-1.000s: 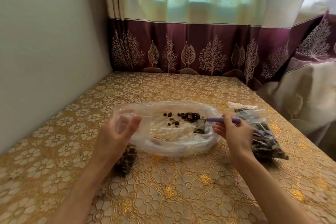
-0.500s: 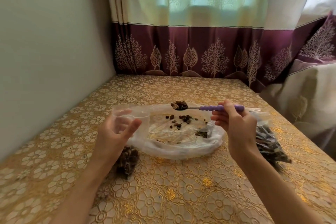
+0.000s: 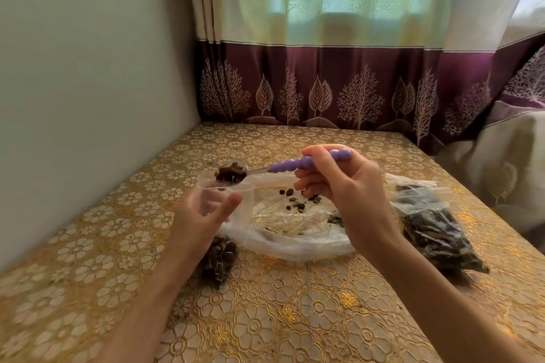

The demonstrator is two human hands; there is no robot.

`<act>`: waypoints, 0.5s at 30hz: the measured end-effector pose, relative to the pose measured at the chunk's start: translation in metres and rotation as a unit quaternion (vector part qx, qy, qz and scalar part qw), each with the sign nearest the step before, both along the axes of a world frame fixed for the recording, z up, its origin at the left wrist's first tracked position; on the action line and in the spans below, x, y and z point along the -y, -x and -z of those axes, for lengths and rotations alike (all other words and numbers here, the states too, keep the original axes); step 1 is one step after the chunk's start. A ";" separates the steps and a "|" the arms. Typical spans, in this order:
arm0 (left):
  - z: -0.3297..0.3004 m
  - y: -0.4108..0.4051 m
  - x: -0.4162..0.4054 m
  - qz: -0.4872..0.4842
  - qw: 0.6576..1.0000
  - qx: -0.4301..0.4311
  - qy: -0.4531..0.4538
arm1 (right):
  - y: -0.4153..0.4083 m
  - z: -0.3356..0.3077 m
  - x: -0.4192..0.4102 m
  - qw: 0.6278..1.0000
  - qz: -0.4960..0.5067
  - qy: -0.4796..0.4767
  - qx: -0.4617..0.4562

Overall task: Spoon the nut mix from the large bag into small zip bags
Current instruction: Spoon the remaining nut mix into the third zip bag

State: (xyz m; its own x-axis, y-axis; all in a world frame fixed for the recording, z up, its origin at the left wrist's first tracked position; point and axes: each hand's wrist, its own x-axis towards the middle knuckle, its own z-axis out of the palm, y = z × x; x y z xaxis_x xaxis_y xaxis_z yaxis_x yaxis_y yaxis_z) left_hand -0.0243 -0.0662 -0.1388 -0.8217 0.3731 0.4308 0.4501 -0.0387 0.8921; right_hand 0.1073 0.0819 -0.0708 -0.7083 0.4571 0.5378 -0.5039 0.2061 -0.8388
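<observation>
Two hands at frame centre. Right hand (image 3: 342, 186): fingers curled round the purple handle of the spoon (image 3: 265, 169), bowl heaped with nut mix (image 3: 231, 174), just above the mouth of the small zip bag (image 3: 224, 200). Left hand (image 3: 203, 215): thumb and fingers pinching that bag open. Behind, flat on the gold tablecloth (image 3: 295, 318): large bag (image 3: 295, 224), a few nuts left. Filled bag (image 3: 436, 230) at right.

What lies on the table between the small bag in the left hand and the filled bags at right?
Head view: the large bag, open and nearly empty, with scattered nuts.
</observation>
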 end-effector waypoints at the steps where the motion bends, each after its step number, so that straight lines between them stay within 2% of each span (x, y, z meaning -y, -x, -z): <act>1: 0.000 0.000 0.000 0.003 1.000 0.003 -0.002 | 0.000 0.001 0.001 1.000 0.002 -0.023 -0.001; 8: -0.001 -0.002 -0.001 -0.001 1.000 -0.012 0.002 | 0.000 0.006 -0.006 0.998 -0.007 -0.057 -0.004; 12: -0.003 -0.003 0.000 0.009 1.000 -0.012 0.005 | -0.004 0.008 -0.018 0.999 0.007 0.021 -0.025; 15: -0.001 -0.003 0.000 0.006 1.000 -0.012 0.006 | -0.007 0.016 -0.037 0.995 0.070 0.065 -0.015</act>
